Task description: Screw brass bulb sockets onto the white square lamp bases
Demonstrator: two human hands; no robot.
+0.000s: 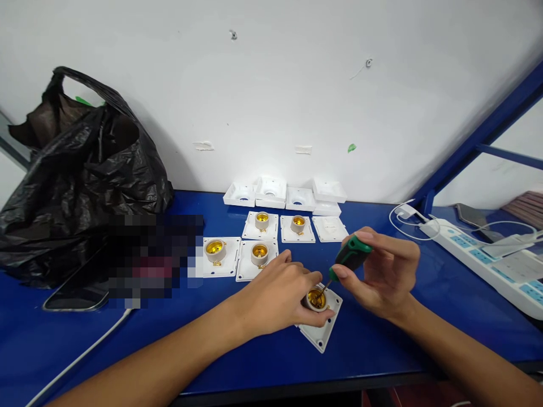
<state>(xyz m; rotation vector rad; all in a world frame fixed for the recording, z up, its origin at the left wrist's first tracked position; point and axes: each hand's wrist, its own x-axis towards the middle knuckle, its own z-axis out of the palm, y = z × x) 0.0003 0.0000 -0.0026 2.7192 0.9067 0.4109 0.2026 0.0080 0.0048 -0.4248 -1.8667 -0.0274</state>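
My right hand (pixel 384 271) grips a green and black screwdriver (pixel 353 254), tilted with its shaft pointing down and left. The tip reaches inside the brass-lined lamp socket (pixel 316 298) on a white square base plate (pixel 321 337). My left hand (pixel 282 291) wraps its thumb and fingers around this lamp socket and holds it on the blue table. Beyond my left hand stand several like plates with sockets, among them a near one (pixel 259 254) and one at the left (pixel 215 249). What the screwdriver tip touches inside is too small to tell.
White square covers (pixel 271 189) line the wall, and a plate without a socket (pixel 331 229) lies before them. At left are a black plastic bag (pixel 93 158), a phone (pixel 78 291) and a white cable (pixel 80 359). A white power strip (pixel 487 260) with cords lies right.
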